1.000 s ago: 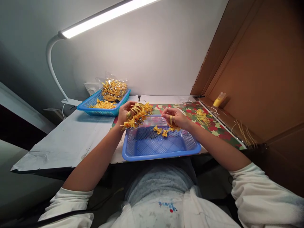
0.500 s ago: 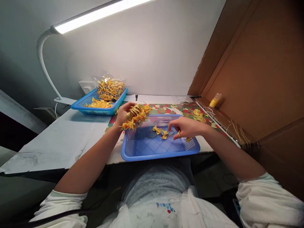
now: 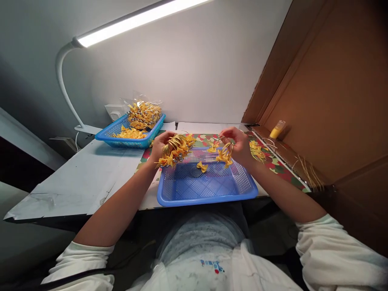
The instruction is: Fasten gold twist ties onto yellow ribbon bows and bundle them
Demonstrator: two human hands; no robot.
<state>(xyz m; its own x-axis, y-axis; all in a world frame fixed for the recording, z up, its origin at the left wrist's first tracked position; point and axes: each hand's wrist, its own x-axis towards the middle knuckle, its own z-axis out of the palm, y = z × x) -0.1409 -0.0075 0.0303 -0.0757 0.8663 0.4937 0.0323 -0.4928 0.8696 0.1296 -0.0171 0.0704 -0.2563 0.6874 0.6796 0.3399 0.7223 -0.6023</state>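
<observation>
My left hand [image 3: 160,148] is closed on a thick bunch of gold loops with yellow bows [image 3: 178,150] and small metallic bells, over the left rim of the blue-violet basket [image 3: 207,199]. Above the basket's back right side, my right hand [image 3: 239,144] is closed on a few gold loops, from which yellow bows [image 3: 224,157] hang. A single yellow bow [image 3: 202,166] lies inside the basket, towards its back wall.
A light-blue basket [image 3: 125,142] at the back left holds loose yellow bows and a clear bag [image 3: 144,114] of them. Yellow ties [image 3: 257,150] lie at the right. A yellow bottle [image 3: 277,129] and gold cords [image 3: 308,171] are farther right. A lamp [image 3: 145,22] hangs overhead.
My right hand has risen out of the basket with bows hanging from it. One bow is in the basket where more lay before. My left hand still holds its bunch. The view has shifted slightly.
</observation>
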